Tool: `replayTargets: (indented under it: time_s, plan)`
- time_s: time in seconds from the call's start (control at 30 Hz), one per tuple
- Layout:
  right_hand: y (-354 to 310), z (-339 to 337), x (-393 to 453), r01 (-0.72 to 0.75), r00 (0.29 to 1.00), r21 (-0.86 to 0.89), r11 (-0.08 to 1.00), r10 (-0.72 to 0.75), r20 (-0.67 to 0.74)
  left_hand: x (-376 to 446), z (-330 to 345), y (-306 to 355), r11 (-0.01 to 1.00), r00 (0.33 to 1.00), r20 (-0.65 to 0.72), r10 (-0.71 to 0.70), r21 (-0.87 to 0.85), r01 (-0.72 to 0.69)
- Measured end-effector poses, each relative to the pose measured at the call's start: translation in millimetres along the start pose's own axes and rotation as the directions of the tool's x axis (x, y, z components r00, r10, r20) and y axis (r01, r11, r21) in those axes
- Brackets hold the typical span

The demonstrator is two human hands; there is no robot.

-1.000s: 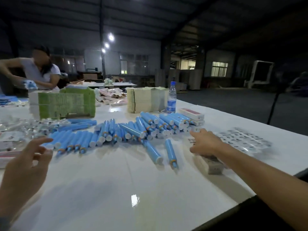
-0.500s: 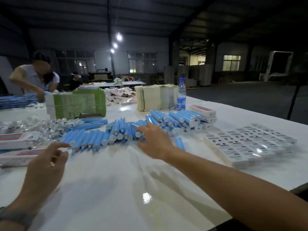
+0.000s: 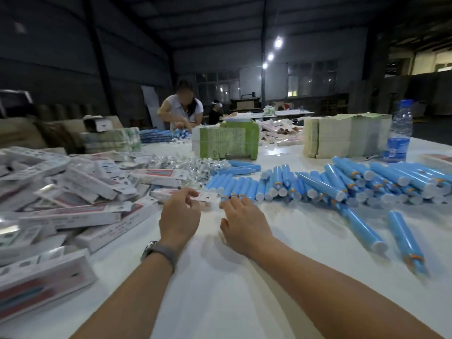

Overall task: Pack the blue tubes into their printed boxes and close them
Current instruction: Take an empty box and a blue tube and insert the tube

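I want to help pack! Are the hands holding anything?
Nothing yet. The right hand touches the blue plastic tubes' ends; the left hand hovers, holding nothing.

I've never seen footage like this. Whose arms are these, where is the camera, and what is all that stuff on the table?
There is no machine here: a person wears a wide-angle camera on the head, so you look down along their own arms. The left hand, with a watch on its wrist, and the right hand reach over a white table. Neither clearly holds anything; the right fingertips are at the ends of a row of blue tubes. Many more blue tubes lie heaped to the right. On the left is a pile of printed boxes the tubes go into. Farther back stand a green bundle, paper stacks, a water bottle, and another worker.
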State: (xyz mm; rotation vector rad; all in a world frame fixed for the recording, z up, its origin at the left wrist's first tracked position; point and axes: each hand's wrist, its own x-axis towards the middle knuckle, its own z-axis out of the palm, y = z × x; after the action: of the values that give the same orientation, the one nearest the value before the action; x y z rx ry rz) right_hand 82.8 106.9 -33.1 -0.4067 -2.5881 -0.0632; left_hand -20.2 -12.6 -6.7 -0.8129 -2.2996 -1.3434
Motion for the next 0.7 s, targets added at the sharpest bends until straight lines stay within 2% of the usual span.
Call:
replayTargets:
  time_s: [0.07,0.13,0.2,0.27,0.43,0.53,0.63,0.7]
  plan:
    - [-1.7,1.0,2.3,0.004,1.0,0.01,1.0,-0.004,-0.01,12.0,-14.0,-9.9,0.971,0.998,-0.004,0.069,0.23,-0.066]
    - [-2.6,0.6,4.0,0.002,1.0,0.013,1.0,-0.002,-0.017,22.5,-31.7,-26.2,0.843,0.994,0.078,0.08,0.527,-0.109]
    - [-5.5,0.6,3.9,0.003,1.0,0.014,1.0,-0.003,-0.011,31.5,-50.4,-48.4,0.705,0.978,0.189,-0.086,0.705,-0.074]
    - [-7.0,2.0,3.1,-0.001,1.0,0.03,1.0,0.001,0.01,37.9,-62.4,-69.1,0.598,0.939,0.255,-0.23,0.799,-0.07]
    - [-5.4,1.3,3.3,-0.018,1.0,0.048,0.999,0.017,0.02,50.2,-73.9,-85.0,0.405,0.917,0.276,-0.287,0.903,-0.145]
    - [-8.7,-0.1,3.6,-0.023,0.999,0.082,0.996,0.02,0.026,53.7,-75.3,-91.8,0.3,0.94,0.298,-0.166,0.924,-0.24]
    - [-6.0,0.2,3.5,-0.041,0.999,0.098,0.994,0.038,0.027,49.4,-68.9,-87.5,0.333,0.931,0.364,-0.021,0.881,-0.336]
    - [-5.0,0.8,3.9,-0.054,0.998,0.109,0.993,0.051,0.033,46.2,-67.8,-78.1,0.365,0.909,0.396,0.128,0.834,-0.414]
